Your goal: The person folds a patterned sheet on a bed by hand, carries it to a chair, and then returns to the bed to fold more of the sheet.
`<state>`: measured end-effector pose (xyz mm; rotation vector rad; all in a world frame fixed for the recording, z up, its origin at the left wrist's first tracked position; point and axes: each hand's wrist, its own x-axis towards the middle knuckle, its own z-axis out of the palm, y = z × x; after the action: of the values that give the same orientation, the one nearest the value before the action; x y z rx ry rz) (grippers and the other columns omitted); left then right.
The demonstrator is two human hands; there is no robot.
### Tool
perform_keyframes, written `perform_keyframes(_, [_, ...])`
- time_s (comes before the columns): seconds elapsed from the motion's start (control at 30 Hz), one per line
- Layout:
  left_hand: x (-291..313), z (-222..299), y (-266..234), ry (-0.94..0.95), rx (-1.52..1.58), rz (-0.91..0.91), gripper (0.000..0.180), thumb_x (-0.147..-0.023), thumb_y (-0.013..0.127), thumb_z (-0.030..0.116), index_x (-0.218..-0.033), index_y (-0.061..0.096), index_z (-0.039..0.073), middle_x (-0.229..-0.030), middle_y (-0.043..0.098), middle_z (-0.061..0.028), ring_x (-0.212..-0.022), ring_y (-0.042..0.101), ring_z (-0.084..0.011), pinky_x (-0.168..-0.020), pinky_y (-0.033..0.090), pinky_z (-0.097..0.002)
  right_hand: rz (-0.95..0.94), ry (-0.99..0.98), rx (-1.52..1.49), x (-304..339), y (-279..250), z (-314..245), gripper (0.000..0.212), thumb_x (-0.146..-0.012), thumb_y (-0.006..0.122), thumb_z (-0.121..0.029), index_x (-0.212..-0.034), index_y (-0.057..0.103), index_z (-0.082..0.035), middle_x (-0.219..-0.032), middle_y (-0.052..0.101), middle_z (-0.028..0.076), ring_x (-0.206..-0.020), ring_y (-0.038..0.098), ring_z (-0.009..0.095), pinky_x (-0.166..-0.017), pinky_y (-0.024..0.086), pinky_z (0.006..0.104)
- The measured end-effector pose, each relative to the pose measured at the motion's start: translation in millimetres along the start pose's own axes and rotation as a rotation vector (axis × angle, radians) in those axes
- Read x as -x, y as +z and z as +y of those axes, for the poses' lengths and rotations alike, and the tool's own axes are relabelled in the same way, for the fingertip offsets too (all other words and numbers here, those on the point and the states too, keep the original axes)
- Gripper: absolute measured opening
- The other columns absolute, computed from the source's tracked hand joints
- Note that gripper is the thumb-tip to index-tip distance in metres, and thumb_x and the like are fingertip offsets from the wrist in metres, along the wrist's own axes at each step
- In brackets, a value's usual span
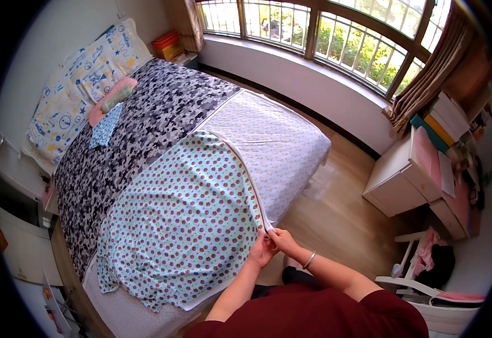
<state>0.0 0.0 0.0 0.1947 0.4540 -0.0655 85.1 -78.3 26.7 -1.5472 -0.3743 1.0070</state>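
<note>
So from where I'm standing, both hands have the cover (184, 214) by its edge. Left hand (263, 252) and right hand (283, 241) are pinched shut on it, side by side; the fingertips are too small to make out exactly which ones are doing the gripping.

The cover itself, pale blue with red prints, spreads out left of the fingers and beyond them, over the pale sheet (282, 146). A whitish strip (248, 179) runs up and away from the fingers along that edge; can't tell if it's a zip or just trim.

My guess: soft, floppy, pretty light per handful, though all that spread would drag a bit. Maybe slightly slidey on the sheet, hardly fragile. I'd grab right where the fingers are, since the strip looks firmer than the loose, wrinkled stuff farther left.
</note>
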Motion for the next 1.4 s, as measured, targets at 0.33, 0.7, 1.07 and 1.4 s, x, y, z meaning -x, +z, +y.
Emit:
perform_keyframes(0.33, [-85,-16,50,0.287,0.000,0.383,0.027,-0.086,0.038,0.027,-0.086,0.047,0.002,-0.077,0.052,-0.0087,-0.068,0.049,-0.0193,-0.063,0.043,-0.0318,-0.400,0.171,0.021,-11,-99,-30,0.039,-0.086,0.033,-0.040,-0.084,0.052,-0.007,-0.058,0.051,0.002,-0.046,0.044,0.008,-0.041,0.034,0.0190])
perform_keyframes(0.7, [-179,34,36,0.350,0.248,0.593,0.032,-0.089,0.026,0.030,-0.066,0.035,0.010,-0.048,0.029,0.0006,-0.040,0.025,-0.0122,-0.043,0.026,-0.0267,-0.339,0.407,0.275,-135,-252,-73,0.022,-0.078,0.045,-0.024,-0.083,0.056,-0.005,-0.062,0.056,0.004,-0.050,0.050,0.010,-0.045,0.041,0.0224])
perform_keyframes(1.07, [-224,75,18,0.479,0.330,0.771,0.033,-0.088,0.027,0.032,-0.066,0.035,0.010,-0.051,0.033,-0.0004,-0.044,0.029,-0.0140,-0.045,0.028,-0.0281,0.051,0.550,0.202,-266,-439,-115,0.014,-0.077,0.047,-0.019,-0.079,0.053,-0.006,-0.064,0.055,0.004,-0.051,0.051,0.011,-0.041,0.038,0.0215])
perform_keyframes(1.4, [-260,0,52,0.810,0.596,1.097,0.023,-0.086,0.035,0.029,-0.073,0.039,0.011,-0.055,0.040,-0.0007,-0.043,0.037,-0.0126,-0.039,0.031,-0.0257,-0.492,0.482,0.857,-385,-509,-152,0.020,-0.076,0.047,-0.017,-0.077,0.057,0.000,-0.063,0.059,0.008,-0.052,0.056,0.015,-0.045,0.045,0.0266])
